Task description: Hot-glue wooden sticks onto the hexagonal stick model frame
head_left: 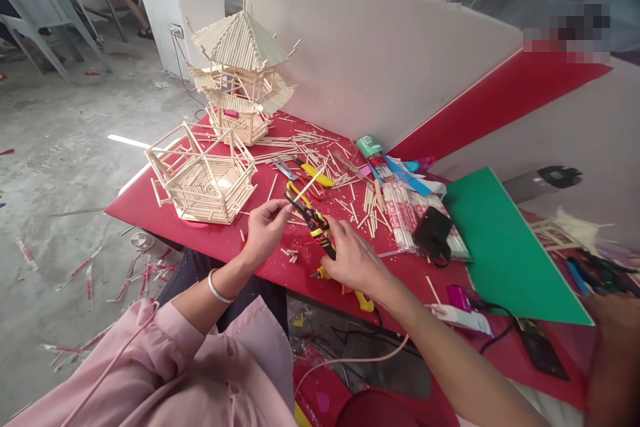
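Observation:
Between the fingertips of my left hand [267,230] is a thin wooden stick [309,185] that slants up and away to the right. My right hand [356,257] is wrapped round long-nose pliers [316,221] with black and yellow handles. Their dark jaws lie at the stick, close to my left fingers; whether they grip it I cannot tell. Left of my hands stands an open six-sided frame of sticks [213,183]. Behind it rises a tiered stick pagoda [243,47]. Short cut pieces [290,255] lie just below my hands.
Scissors [306,187] and a yellow-handled cutter [317,172] lie beyond my hands among loose sticks. Bundled sticks [400,213], a black box [433,233] and a green board [515,247] are on the right. A yellow-handled tool [364,300] lies near the red table's [227,238] front edge.

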Action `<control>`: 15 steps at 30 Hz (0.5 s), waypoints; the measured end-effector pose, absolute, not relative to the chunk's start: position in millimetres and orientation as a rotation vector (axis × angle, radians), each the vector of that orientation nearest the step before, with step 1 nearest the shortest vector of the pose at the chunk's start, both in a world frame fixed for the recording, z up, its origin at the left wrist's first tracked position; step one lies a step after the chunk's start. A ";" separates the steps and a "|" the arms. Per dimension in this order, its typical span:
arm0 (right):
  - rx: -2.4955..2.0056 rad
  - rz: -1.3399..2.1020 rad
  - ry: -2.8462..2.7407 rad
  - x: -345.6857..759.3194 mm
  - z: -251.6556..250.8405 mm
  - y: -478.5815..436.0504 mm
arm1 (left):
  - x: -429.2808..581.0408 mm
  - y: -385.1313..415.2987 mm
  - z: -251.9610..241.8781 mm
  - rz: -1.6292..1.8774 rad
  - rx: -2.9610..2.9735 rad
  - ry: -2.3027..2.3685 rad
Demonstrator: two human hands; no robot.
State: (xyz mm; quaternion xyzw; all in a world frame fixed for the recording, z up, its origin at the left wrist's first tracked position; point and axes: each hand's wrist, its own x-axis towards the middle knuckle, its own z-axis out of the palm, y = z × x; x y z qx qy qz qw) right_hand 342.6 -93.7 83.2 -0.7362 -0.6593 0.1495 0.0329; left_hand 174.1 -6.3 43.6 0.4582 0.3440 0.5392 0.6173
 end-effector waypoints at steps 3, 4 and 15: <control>-2.232 0.487 -2.071 346.8 82.6 -91.8 | 172.4 -6.8 45.6 1.252 1.131 0.811; -2.212 0.496 -2.081 348.5 82.6 -91.5 | 171.6 -6.8 46.7 1.245 1.166 0.814; -2.128 0.453 -2.005 344.9 81.3 -90.1 | 168.3 -9.3 47.8 1.324 1.361 0.809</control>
